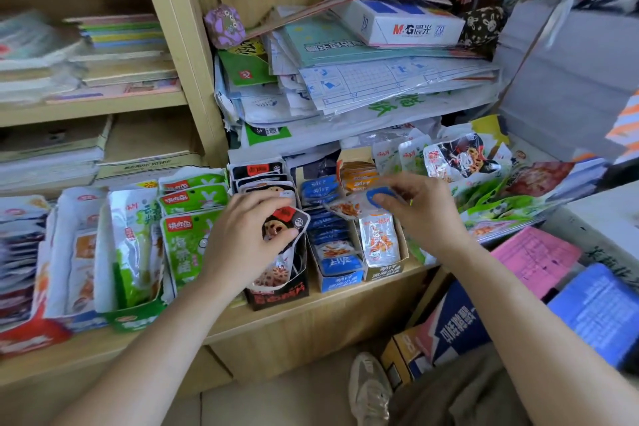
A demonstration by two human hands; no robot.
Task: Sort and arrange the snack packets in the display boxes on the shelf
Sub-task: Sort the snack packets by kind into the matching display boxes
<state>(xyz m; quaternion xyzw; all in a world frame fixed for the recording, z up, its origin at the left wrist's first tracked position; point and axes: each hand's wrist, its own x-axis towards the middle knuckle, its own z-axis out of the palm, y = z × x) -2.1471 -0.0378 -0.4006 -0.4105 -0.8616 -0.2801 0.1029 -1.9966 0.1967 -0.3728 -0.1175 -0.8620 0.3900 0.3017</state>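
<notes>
Display boxes [332,278] stand side by side on the shelf [311,315], before stacked papers [363,90].

One left hand [238,235], one right hand [423,214] — one black packet [276,223], one blue-topped packet [347,208] — one shoe [370,391].

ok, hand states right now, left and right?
Left hand: closed, gripping a dark packet at the black display box.
Right hand: closed, pinching a blue-labelled packet over the blue box.

black packet [284,222] in black box [276,299], blue-labelled packet [347,208] above blue box [340,280]
</notes>
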